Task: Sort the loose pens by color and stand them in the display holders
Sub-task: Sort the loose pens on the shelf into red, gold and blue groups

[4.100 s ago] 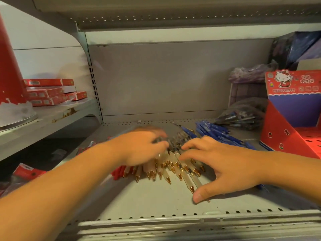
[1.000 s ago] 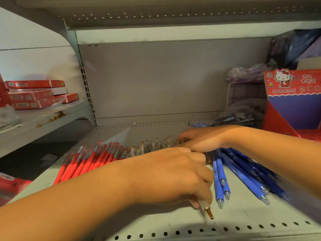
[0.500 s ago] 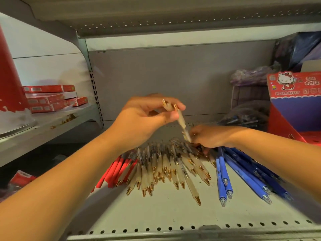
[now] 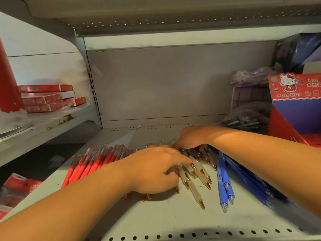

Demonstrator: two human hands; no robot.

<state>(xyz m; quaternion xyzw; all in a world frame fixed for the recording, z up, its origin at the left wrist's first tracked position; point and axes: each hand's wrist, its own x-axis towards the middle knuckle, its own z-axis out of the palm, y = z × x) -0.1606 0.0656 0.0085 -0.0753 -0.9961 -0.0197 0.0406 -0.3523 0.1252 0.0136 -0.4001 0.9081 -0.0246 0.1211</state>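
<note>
Sorted so far: three colour groups lie flat on the shelf [image 4: 156, 218] — red pens [image 4: 90, 164] at the left, frosted gold-tipped pens [image 4: 196, 181] in the middle, blue pens [image 4: 225, 185] at the right.
Left to do: the display holder [image 4: 295, 108] sits at the far right, just beyond the blue group, and the part of it in view shows no pen. I judge the colour sorting close to done and the standing-up not yet begun.
Left side: the left grip [image 4: 156, 171] lies palm down on the frosted pens, fingers loosely spread and pressing on them, closed round nothing.
Right side: the right grip [image 4: 189, 138] reaches into the far ends of the frosted pens with fingers bent downward. Whether it pinches one, I cannot tell.
Also on the shelf: a clear bag of pens [image 4: 246, 122] behind the blue group, unopened as far as I can see.
Writing: "HELLO KITTY" on the holder's red header card, beside the cartoon cat — the other characters are too small to read.
Red boxes [image 4: 46, 98]: stacked on the neighbouring shelf, labels illegible.
</note>
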